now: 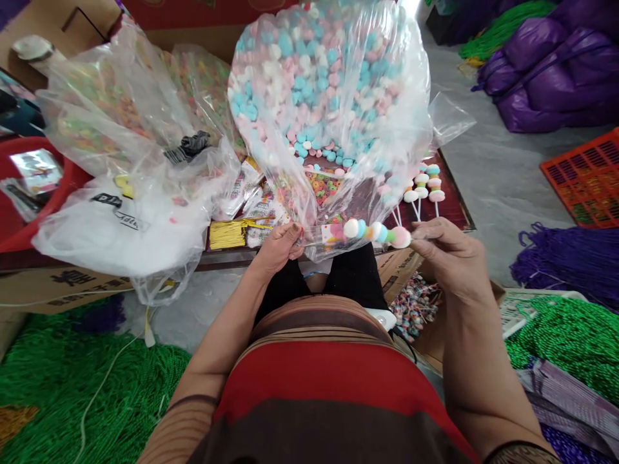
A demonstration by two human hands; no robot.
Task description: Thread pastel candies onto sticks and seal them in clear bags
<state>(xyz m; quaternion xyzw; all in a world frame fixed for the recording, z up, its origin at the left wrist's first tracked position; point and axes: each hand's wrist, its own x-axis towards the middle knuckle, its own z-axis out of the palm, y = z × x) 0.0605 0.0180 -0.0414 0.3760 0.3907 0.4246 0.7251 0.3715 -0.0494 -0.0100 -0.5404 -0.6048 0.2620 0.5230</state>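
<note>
A skewer of round candies (374, 232), white, blue, orange, green and pink, lies level in front of my body. My right hand (438, 248) pinches its pink end. At the other end my left hand (283, 246) is closed on the stick end, where a clear wrapper with a printed label (333, 233) shows. Behind them stands a big clear bag of pink, blue and white candies (329, 84). Finished-looking candy skewers (422, 183) rest on the table's right side. Yellow twist ties (227, 234) lie beside printed packets (264, 209) left of centre.
On the left are bags of colourful candies (116, 96), a white plastic bag (120, 219) and a red basin (72, 174). A carton of wrapped skewers (416, 306) stands below right. Green strings (570, 341), an orange crate (585, 180) and purple bundles (551, 71) are on the right.
</note>
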